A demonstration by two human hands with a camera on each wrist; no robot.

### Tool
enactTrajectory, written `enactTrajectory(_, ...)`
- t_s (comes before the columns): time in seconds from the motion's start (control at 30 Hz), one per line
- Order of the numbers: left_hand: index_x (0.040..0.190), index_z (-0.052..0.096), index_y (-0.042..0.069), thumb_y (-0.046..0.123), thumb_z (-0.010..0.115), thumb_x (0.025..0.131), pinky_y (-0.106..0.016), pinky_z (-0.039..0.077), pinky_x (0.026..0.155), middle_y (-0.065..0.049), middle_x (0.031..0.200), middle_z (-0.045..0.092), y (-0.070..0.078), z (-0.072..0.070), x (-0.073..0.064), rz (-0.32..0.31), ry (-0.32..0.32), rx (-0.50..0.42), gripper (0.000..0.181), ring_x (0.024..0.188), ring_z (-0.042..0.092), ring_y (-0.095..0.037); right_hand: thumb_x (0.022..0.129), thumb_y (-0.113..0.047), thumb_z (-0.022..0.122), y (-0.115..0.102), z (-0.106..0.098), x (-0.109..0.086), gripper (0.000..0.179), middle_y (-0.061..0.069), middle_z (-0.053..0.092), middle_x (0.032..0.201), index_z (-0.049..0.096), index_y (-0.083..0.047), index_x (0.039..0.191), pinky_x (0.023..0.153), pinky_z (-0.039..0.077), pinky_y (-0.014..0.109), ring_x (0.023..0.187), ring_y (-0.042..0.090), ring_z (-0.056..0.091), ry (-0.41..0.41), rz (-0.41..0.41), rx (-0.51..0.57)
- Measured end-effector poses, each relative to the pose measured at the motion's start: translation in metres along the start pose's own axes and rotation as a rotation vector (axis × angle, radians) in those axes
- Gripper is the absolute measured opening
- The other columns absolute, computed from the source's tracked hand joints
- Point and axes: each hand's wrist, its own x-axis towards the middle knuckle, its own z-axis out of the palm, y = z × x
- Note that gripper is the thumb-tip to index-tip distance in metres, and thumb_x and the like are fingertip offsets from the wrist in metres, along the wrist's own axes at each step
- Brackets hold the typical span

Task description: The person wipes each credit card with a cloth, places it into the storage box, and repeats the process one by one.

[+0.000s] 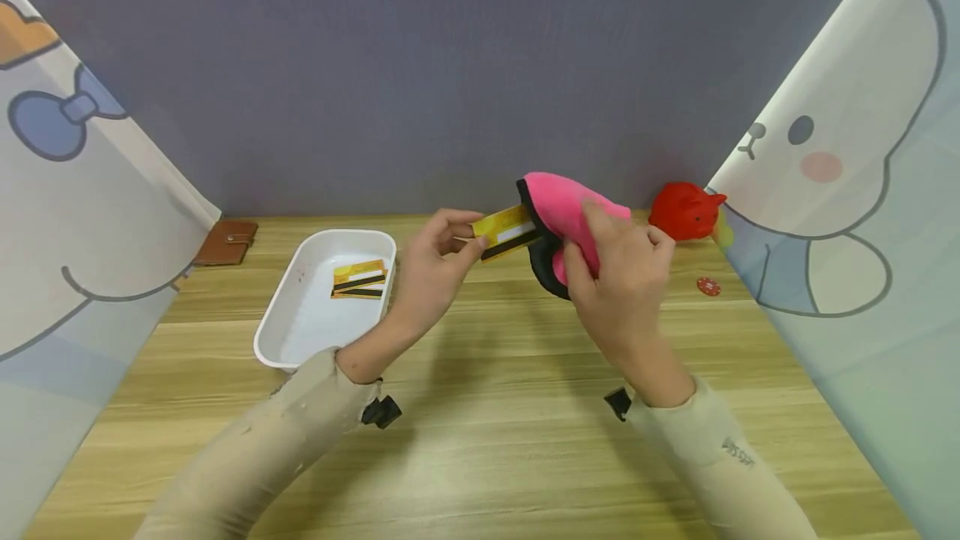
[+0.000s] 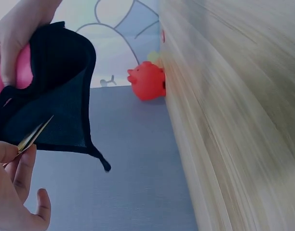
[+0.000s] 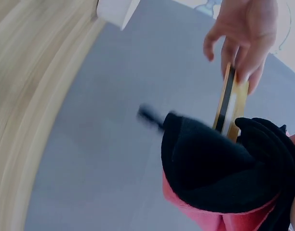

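Observation:
Between thumb and fingers, my left hand (image 1: pixel 431 269) pinches a yellow bank card (image 1: pixel 501 233) with a black stripe. The far end of the card reaches into the mouth of a pink pouch (image 1: pixel 564 205) with black edging. My right hand (image 1: pixel 626 286) grips this pouch from its right side, above the table. In the left wrist view the pouch's black lining (image 2: pixel 65 110) shows through its wide mouth, with the card (image 2: pixel 35 134) at the lower side. The right wrist view shows the card (image 3: pixel 228 103) at the pouch's black rim (image 3: pixel 167 144).
A white tray (image 1: pixel 267 327) on the left holds several yellow striped cards (image 1: pixel 358 280). Behind it to the left lies a brown snap wallet (image 1: pixel 227 242). At the right back stand a red piggy bank (image 1: pixel 682 211) and, nearer, a red poker chip (image 1: pixel 708 286). Printed panels enclose the sides.

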Motion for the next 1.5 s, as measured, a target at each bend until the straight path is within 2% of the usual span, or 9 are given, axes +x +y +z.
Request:
enactTrajectory(0.17, 0.119, 0.067, 0.008, 0.008, 0.07, 0.093, -0.023, 0.049, 0.061, -0.012, 0.097, 0.071, -0.003, -0.003, 0.001, 0.005, 0.023, 0.04, 0.026, 0.083, 0.072, -0.023, 0.082, -0.003, 0.071, -0.005, -0.002, 0.004, 0.031, 0.021, 0.071, 0.09, 0.069, 0.0, 0.113, 0.076, 0.04, 0.057, 0.078, 0.037, 0.063, 0.032, 0.005, 0.043)
enactTrajectory(0.4, 0.119, 0.067, 0.007, 0.006, 0.071, 0.092, -0.023, 0.052, 0.07, -0.012, 0.095, 0.069, -0.017, -0.028, 0.008, 0.01, 0.152, 0.067, 0.027, 0.082, 0.071, -0.023, 0.082, -0.003, 0.071, -0.002, -0.011, 0.019, 0.031, 0.024, 0.068, 0.091, 0.066, 0.002, 0.112, 0.08, 0.035, 0.056, 0.077, 0.04, 0.057, 0.132, 0.063, 0.077)
enactTrajectory(0.53, 0.12, 0.067, 0.006, 0.005, 0.07, 0.092, -0.02, 0.053, 0.072, -0.011, 0.097, 0.065, -0.03, -0.04, 0.012, -0.054, 0.203, 0.075, 0.027, 0.082, 0.067, -0.02, 0.082, -0.006, 0.073, -0.005, -0.015, 0.026, 0.032, 0.024, 0.069, 0.094, 0.066, 0.003, 0.112, 0.084, 0.037, 0.047, 0.081, 0.04, 0.06, 0.157, 0.112, 0.121)
enactTrajectory(0.7, 0.121, 0.066, 0.004, 0.001, 0.07, 0.091, -0.018, 0.051, 0.07, -0.015, 0.099, 0.067, -0.046, -0.032, 0.01, -0.163, 0.125, 0.101, 0.03, 0.082, 0.066, -0.014, 0.083, -0.008, 0.073, -0.01, -0.018, 0.026, 0.035, 0.022, 0.07, 0.098, 0.065, 0.005, 0.115, 0.088, 0.041, 0.032, 0.084, 0.037, 0.061, 0.157, 0.21, 0.259)
enactTrajectory(0.8, 0.122, 0.064, 0.0, -0.005, 0.07, 0.089, -0.017, 0.052, 0.074, -0.022, 0.102, 0.07, -0.043, -0.02, 0.002, -0.165, 0.057, 0.034, 0.035, 0.083, 0.066, -0.009, 0.082, -0.007, 0.073, -0.013, -0.012, 0.02, 0.036, 0.022, 0.07, 0.099, 0.066, 0.004, 0.115, 0.085, 0.044, 0.03, 0.085, 0.036, 0.06, 0.137, 0.21, 0.304)
enactTrajectory(0.97, 0.121, 0.059, -0.008, -0.008, 0.064, 0.091, -0.021, 0.052, 0.073, -0.029, 0.103, 0.068, -0.02, 0.0, -0.009, -0.115, -0.03, -0.177, 0.03, 0.079, 0.065, -0.007, 0.082, -0.004, 0.074, -0.013, 0.005, 0.002, 0.033, 0.021, 0.07, 0.097, 0.067, 0.002, 0.113, 0.075, 0.04, 0.045, 0.082, 0.037, 0.061, 0.036, 0.087, 0.194)
enactTrajectory(1.07, 0.118, 0.061, -0.005, -0.005, 0.061, 0.093, -0.021, 0.051, 0.069, -0.025, 0.099, 0.069, -0.009, 0.007, -0.011, -0.131, -0.055, -0.219, 0.025, 0.075, 0.066, -0.009, 0.083, -0.006, 0.076, -0.012, 0.012, -0.01, 0.033, 0.02, 0.071, 0.096, 0.066, 0.002, 0.114, 0.07, 0.038, 0.051, 0.081, 0.036, 0.063, -0.051, 0.021, 0.135)
enactTrajectory(1.23, 0.115, 0.064, -0.005, -0.007, 0.061, 0.091, -0.022, 0.053, 0.071, -0.024, 0.095, 0.071, -0.003, 0.013, -0.011, -0.15, -0.06, -0.203, 0.024, 0.073, 0.066, -0.01, 0.085, -0.014, 0.079, -0.011, 0.014, -0.019, 0.043, 0.018, 0.071, 0.104, 0.064, 0.0, 0.122, 0.075, 0.04, 0.051, 0.091, 0.034, 0.065, -0.231, -0.001, 0.132)
enactTrajectory(1.5, 0.114, 0.064, -0.005, -0.009, 0.061, 0.09, -0.021, 0.05, 0.066, -0.024, 0.095, 0.071, -0.006, 0.009, -0.007, -0.177, -0.02, -0.158, 0.025, 0.071, 0.064, -0.009, 0.079, -0.027, 0.086, -0.01, 0.007, -0.016, 0.077, 0.018, 0.067, 0.128, 0.05, -0.001, 0.142, 0.082, 0.041, 0.052, 0.102, 0.036, 0.061, -0.532, 0.017, 0.154)
